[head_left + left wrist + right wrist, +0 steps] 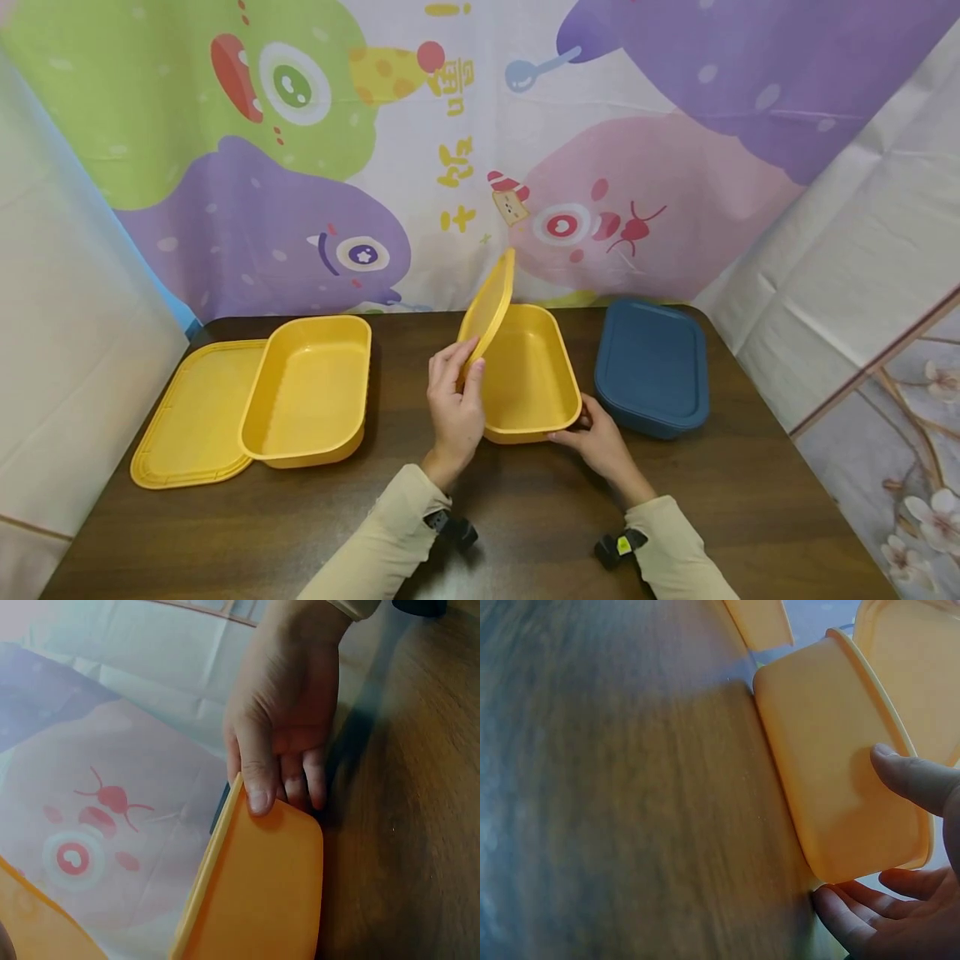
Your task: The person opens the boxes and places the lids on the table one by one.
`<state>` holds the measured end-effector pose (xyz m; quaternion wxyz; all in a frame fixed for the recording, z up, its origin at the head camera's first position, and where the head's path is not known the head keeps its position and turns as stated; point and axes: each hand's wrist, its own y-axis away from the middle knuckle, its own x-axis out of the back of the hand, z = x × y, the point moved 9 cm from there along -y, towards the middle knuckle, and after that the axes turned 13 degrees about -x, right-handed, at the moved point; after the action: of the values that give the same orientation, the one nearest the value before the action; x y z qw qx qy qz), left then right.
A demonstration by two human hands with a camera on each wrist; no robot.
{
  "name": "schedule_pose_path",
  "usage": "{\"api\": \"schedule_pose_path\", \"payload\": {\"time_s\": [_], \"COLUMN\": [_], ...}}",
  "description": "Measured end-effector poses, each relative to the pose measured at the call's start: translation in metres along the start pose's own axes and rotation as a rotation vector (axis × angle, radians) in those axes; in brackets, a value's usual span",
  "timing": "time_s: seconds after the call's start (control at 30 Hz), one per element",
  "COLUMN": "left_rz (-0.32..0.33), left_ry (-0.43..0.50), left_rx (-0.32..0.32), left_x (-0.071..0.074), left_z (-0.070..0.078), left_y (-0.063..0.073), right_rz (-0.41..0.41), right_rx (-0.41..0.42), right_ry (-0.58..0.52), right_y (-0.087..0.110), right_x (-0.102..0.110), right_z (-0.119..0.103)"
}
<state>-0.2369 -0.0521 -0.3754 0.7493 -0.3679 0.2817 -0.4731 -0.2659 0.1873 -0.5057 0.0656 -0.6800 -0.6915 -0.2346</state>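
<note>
Near the middle of the table stands an uncovered yellow food container [517,436]. My left hand [456,408] pinches a yellow lid [491,304] between thumb and fingers, holding it tilted steeply up over the container's left side. With my right hand [600,437] I grip the container's near right corner. In the right wrist view the thumb [907,778] presses on the container's near wall [832,765], while the fingers [847,919] reach round its corner. The left wrist view shows the right hand [289,697] at that corner, with only part of the lid [45,922] visible.
To the left, a second uncovered yellow container [303,460] overlaps the edge of a flat yellow lid [198,417]. A blue container with its lid on [652,367] stands just right of my right hand. Behind the brown table [540,533] hangs a cartoon-printed cloth [465,275].
</note>
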Motion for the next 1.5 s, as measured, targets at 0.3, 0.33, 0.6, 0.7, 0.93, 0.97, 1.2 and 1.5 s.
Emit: {"api": "schedule_pose_path", "payload": {"time_s": [0.3,0.33,0.6,0.7,0.93,0.97,1.2,1.5], "left_rz": [0.158,0.171,0.236,0.248,0.277,0.279,0.292,0.331], "left_ry": [0.035,0.035,0.030,0.034,0.048,0.047,0.041,0.038], "left_rx": [0.057,0.058,0.048,0.051,0.025,0.023,0.065,0.099], "left_x": [0.014,0.015,0.022,0.023,0.025,0.026,0.028,0.034], "left_z": [-0.008,-0.008,-0.007,-0.007,-0.005,-0.005,-0.009,-0.013], "left_y": [0.001,0.001,0.003,0.004,0.002,0.002,0.004,0.005], "right_rz": [-0.032,-0.034,-0.034,-0.031,-0.025,-0.023,-0.018,-0.023], "right_rx": [-0.075,-0.079,-0.077,-0.069,-0.066,-0.066,-0.069,-0.084], "right_ry": [-0.010,-0.008,-0.020,-0.025,-0.016,-0.018,-0.016,-0.011], "right_y": [-0.005,-0.005,-0.004,-0.003,0.001,-0.002,-0.002,-0.001], "right_x": [-0.002,-0.002,-0.003,-0.003,-0.001,-0.001,-0.001,-0.001], "right_z": [0.001,0.001,0.002,0.002,-0.003,0.001,0.003,0.003]}}
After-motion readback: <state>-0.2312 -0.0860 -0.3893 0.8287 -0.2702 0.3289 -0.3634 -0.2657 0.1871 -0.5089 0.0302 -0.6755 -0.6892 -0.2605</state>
